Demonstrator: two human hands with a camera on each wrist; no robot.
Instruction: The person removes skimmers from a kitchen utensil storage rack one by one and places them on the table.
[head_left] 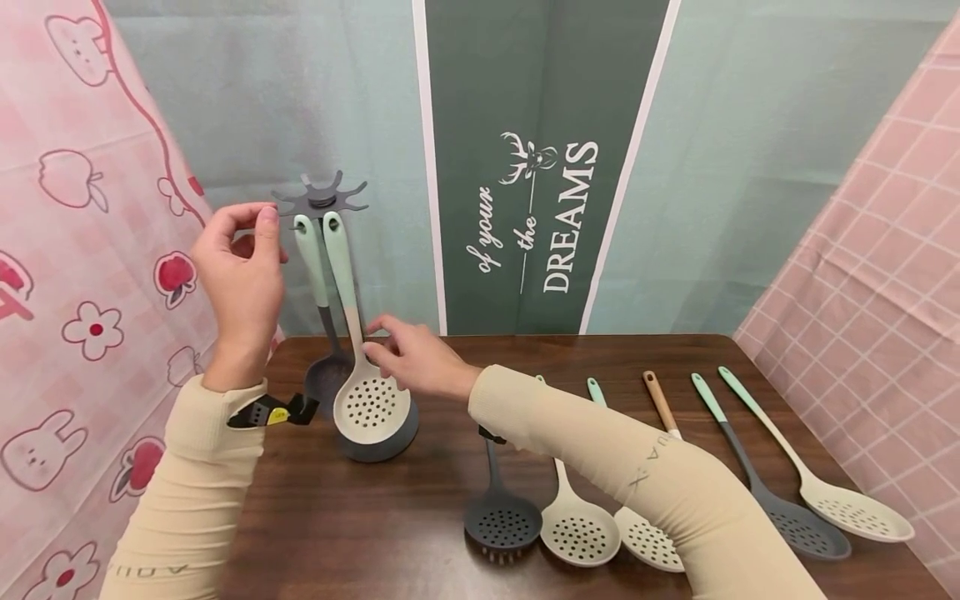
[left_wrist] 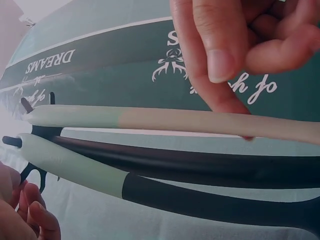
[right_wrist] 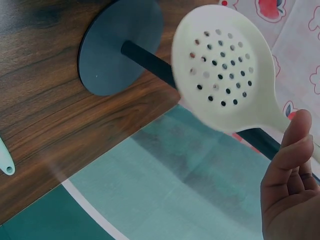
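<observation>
A grey rotating utensil rack [head_left: 324, 198] stands on a round base [head_left: 386, 447] at the left of the table. My left hand [head_left: 243, 271] pinches one of its hook arms between thumb and index finger. From the rack hang a white skimmer [head_left: 372, 406] with a mint handle end and a dark ladle [head_left: 324, 379], its bowl partly behind the skimmer. My right hand [head_left: 415, 358] is beside the skimmer's neck, fingers loosely bent. In the left wrist view, one finger of the right hand [left_wrist: 227, 55] passes behind the skimmer's handle, while the thumb stays apart from it.
On the right of the wooden table [head_left: 427, 517] lie several more utensils: a dark pasta server [head_left: 502, 521], a white skimmer [head_left: 581, 533], a wooden-handled skimmer [head_left: 648, 537], a dark slotted turner [head_left: 806, 533] and a white slotted one [head_left: 858, 510]. My right sleeve crosses over some. Fabric hangs behind.
</observation>
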